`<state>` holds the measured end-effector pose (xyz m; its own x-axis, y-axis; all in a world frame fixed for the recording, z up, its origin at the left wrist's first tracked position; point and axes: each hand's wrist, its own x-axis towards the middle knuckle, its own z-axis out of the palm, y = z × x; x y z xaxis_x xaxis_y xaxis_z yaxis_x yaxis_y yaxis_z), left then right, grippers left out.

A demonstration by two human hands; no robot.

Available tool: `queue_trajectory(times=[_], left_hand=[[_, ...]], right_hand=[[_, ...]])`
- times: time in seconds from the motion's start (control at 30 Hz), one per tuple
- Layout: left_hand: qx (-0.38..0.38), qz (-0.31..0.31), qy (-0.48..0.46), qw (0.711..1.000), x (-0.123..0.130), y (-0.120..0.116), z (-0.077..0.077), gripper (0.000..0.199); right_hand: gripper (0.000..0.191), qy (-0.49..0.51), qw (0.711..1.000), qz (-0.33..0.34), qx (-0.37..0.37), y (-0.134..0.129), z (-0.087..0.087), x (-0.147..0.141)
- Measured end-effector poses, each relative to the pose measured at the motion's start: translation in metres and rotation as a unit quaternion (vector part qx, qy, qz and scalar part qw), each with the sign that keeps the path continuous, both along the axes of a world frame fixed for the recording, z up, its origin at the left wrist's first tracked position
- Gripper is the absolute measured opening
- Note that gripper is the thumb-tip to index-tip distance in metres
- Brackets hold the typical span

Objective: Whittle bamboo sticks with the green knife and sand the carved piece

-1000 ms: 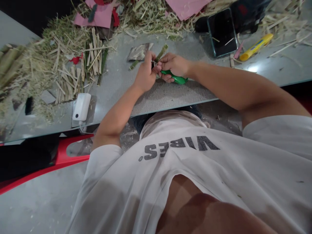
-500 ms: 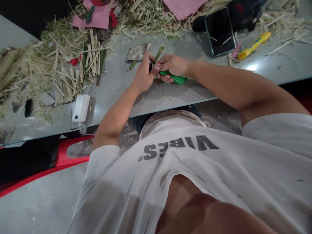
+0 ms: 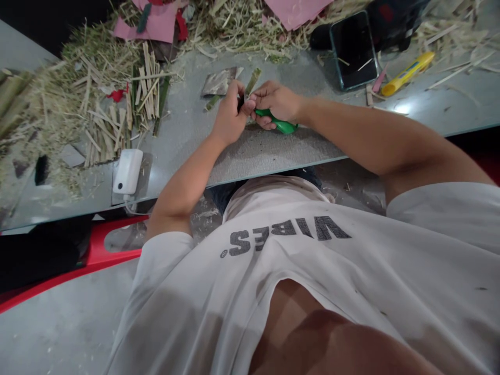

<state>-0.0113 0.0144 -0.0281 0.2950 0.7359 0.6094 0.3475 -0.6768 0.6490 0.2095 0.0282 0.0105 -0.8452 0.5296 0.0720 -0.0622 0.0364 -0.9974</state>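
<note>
Over the grey tabletop [image 3: 289,148] my two hands meet. My left hand [image 3: 231,115] is closed on a short green strip of plant stalk [image 3: 253,80], whose upper end sticks out past the fingers. Wrapped round a green-handled tool [image 3: 284,126], my right hand [image 3: 276,104] has its thumb and fingertips close against the stalk. Most of the tool's working end is hidden between the hands; its kind does not show clearly. Behind my left hand lie a grey-brown flat piece [image 3: 219,82] and another green stalk bit [image 3: 212,103].
A phone [image 3: 354,51] and a yellow cutter-like tool [image 3: 407,74] lie to the right. On the left are a white plug-in device [image 3: 128,172], bundled cut sticks [image 3: 102,136] and heaped shavings [image 3: 47,114]. Pink paper [image 3: 292,11] lies at the back.
Both hands keep their grip and stay nearly in place, with the stalk's end shifted slightly. The whole view has moved a little.
</note>
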Motion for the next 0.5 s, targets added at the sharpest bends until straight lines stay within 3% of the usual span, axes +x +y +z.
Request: queue_trajectory(times=[0.13, 0.23, 0.5], left_hand=[[-0.043, -0.036, 0.008, 0.998, 0.002, -0.011, 0.006, 0.073], [-0.036, -0.045, 0.000, 0.998, 0.002, -0.015, 0.010, 0.073], [-0.021, 0.020, 0.008, 1.000, 0.002, -0.005, 0.006, 0.076]], right_hand=[[0.051, -0.037, 0.999, 0.034, -0.017, 0.000, 0.002, 0.003], [0.056, -0.019, 1.000, 0.018, -0.013, 0.002, -0.001, 0.000], [0.071, 0.018, 0.999, -0.001, 0.027, -0.002, 0.002, -0.002]])
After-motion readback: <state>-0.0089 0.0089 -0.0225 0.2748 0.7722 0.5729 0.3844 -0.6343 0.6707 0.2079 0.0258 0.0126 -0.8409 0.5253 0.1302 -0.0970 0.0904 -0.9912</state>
